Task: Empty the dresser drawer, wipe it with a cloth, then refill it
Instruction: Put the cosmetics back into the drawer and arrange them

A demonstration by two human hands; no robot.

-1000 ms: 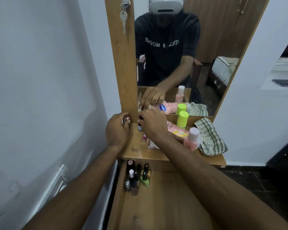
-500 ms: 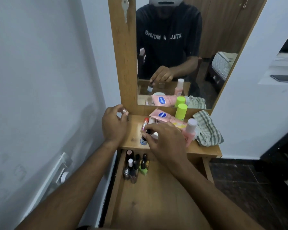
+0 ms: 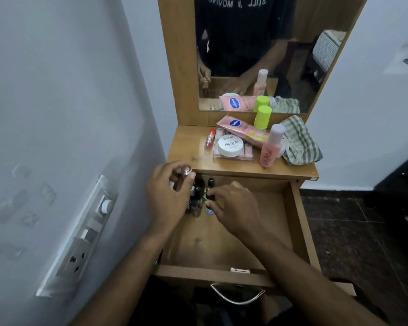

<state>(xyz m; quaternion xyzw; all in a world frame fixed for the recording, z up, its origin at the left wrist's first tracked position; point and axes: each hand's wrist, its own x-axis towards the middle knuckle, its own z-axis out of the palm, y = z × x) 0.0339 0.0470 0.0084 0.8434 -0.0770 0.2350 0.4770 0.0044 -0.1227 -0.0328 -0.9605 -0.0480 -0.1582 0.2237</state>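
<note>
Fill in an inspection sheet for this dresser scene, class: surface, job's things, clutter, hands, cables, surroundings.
Surface: wooden dresser top, partly bare.
Job's things: open drawer, small bottles upright in its back left corner; checked cloth on top.
Clutter: pink tube, white jar, pink bottle, green-capped bottle.
Hands: left hand pinches a small bottle; right hand grips another.
Cables: nothing seen.
Surroundings: mirror, wall switch panel.

The light is dim and cool, soft and even, leaving the white wall [image 3: 64,95] a bluish grey with a faint slanting shadow across it. The floor [image 3: 353,231] at right and the bottom edge sink into near black. Wide-angle distortion bends the frame's edges, detail is soft throughout, and a weak sheen lies on the table [image 3: 186,147].
</note>
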